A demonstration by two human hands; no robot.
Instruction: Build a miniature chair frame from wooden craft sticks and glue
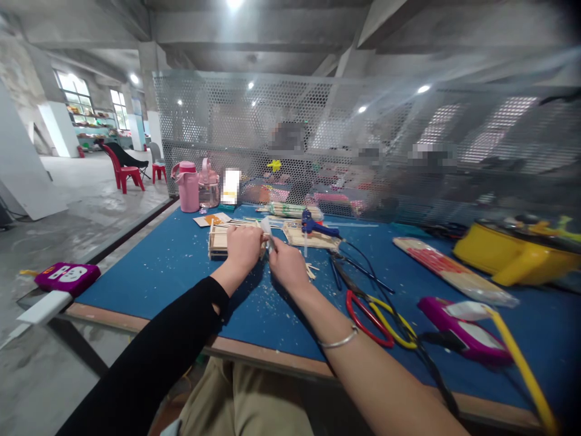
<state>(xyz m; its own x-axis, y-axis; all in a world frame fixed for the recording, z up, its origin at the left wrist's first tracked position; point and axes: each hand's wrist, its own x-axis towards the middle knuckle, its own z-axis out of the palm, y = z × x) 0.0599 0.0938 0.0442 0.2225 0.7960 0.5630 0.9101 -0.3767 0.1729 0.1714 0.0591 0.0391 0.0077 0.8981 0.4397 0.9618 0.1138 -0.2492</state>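
Observation:
My left hand (242, 247), in a black sleeve, is closed on a small frame of wooden sticks (218, 240) that lies on the blue mat (172, 266). Close to its right, my right hand (287, 262), with a silver bangle on the wrist, is closed in a pinch on a small pale piece (267, 233) held between the two hands. What that piece is I cannot make out. More wooden stick pieces (313, 238) lie just beyond the hands.
A blue glue gun (315, 225), pliers and red and yellow-handled cutters (372, 312) lie right of the hands. A purple power strip (467, 333), a bag of sticks (454, 272) and a yellow pot (512, 257) sit further right. Pink bottles (188, 186) stand at the back before a mesh screen.

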